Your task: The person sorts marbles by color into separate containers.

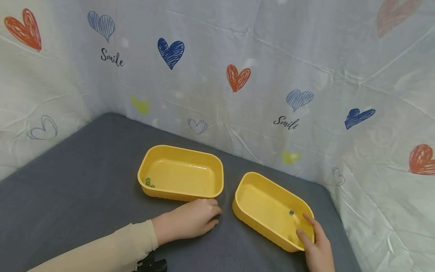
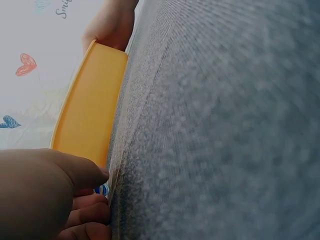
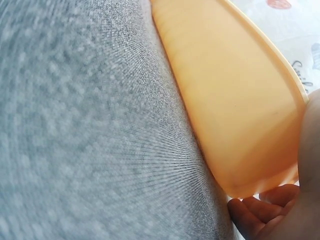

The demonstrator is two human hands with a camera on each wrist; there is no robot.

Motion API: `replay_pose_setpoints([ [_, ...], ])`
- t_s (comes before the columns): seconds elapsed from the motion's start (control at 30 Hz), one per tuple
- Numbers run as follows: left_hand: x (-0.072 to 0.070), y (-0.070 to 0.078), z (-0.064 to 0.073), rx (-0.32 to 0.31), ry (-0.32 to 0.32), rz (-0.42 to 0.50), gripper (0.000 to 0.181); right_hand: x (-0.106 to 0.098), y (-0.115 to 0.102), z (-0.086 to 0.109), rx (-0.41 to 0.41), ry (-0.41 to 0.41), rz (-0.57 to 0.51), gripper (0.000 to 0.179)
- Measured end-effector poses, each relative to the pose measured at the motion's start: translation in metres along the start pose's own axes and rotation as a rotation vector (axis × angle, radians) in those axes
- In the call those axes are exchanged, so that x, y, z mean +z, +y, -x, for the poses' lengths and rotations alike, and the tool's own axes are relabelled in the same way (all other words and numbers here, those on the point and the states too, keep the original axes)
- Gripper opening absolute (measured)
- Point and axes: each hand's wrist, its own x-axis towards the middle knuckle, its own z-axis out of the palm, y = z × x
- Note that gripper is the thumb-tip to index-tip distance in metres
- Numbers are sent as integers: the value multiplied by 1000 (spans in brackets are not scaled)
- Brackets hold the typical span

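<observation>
My left hand (image 1: 192,221) is low over the dark cloth, between two yellow trays. Its thumb and fingers pinch a small blue marble (image 2: 102,189), mostly hidden by the fingers. The left yellow tray (image 1: 190,195) lies just behind this hand, with several green marbles (image 1: 148,182) in its near left corner. My right hand (image 1: 317,245) grips the near right end of the right yellow tray (image 1: 261,230), thumb over the rim and other fingers at the outer wall. One dark marble (image 1: 291,212) sits inside that tray, close to the right hand.
Dark grey cloth (image 1: 85,181) covers the surface under both trays. A pale curtain printed with hearts (image 1: 204,56) hangs behind and along the sides. A black strap or device (image 1: 151,264) shows under the left sleeve.
</observation>
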Motion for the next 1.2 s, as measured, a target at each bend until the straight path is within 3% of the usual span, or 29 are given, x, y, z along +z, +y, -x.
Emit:
replay_pose_setpoints([
  [0.3,2,1,-2,-27,-12,-24,5,0,0,2,2,3,-10,80],
  [0.83,4,0,-2,-5,-11,-30,6,0,0,0,-20,2,6,80],
  [1.2,1,3,-2,18,-19,-15,4,1,-2,2,17,0,-4,82],
])
